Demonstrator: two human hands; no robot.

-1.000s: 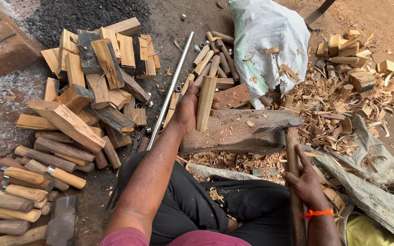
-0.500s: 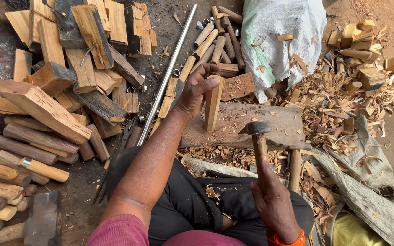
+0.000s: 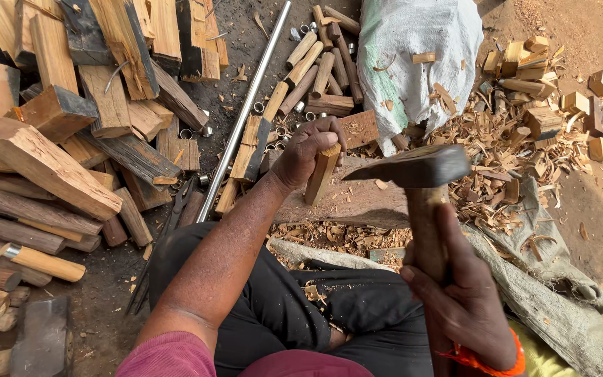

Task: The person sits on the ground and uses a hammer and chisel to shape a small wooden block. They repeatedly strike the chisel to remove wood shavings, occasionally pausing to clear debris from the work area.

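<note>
My left hand grips the top of a short wooden stick and holds it upright on a flat wooden chopping block. My right hand is shut on the wooden handle of a small axe. The dark metal axe head is raised above the block, just right of the stick, close to the camera. My legs in black trousers show below the block.
A heap of split wood blocks fills the left. A long metal rod lies diagonally on the dirt. Round sticks, a white sack, wood chips and small cut blocks lie behind and right.
My right hand has lifted the axe from beside the block up high toward the camera. My left hand has stood the stick upright on the block and keeps hold of it.
</note>
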